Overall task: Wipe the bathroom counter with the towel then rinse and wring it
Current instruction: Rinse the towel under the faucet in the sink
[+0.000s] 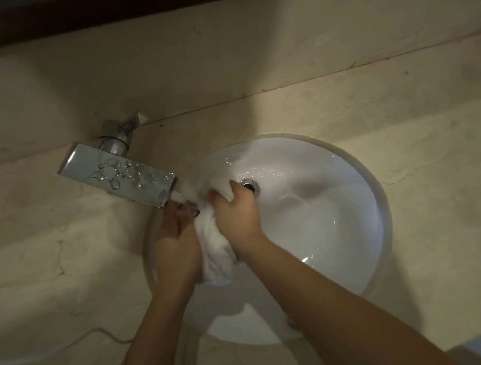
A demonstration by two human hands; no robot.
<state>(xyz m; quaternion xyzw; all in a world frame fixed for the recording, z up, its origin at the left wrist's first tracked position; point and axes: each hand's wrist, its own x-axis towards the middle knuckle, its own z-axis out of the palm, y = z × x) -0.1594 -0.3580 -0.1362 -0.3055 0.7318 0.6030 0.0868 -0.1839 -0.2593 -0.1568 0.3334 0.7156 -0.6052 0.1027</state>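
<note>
A white towel (216,256) is bunched up between both my hands over the left side of the round white sink (336,203). My left hand (177,236) holds its left side, fingers curled near the spout. My right hand (237,214) grips the towel's upper part, fingers wrapped over the cloth. Water runs from the flat chrome faucet (117,170) onto the towel's top end. The lower end of the towel hangs between my wrists.
The beige stone counter (53,269) surrounds the sink, with a backsplash wall behind. The drain (249,186) sits just beyond my right fingers. Water droplets lie on the faucet's top. A thin cord (101,333) lies on the counter at the lower left.
</note>
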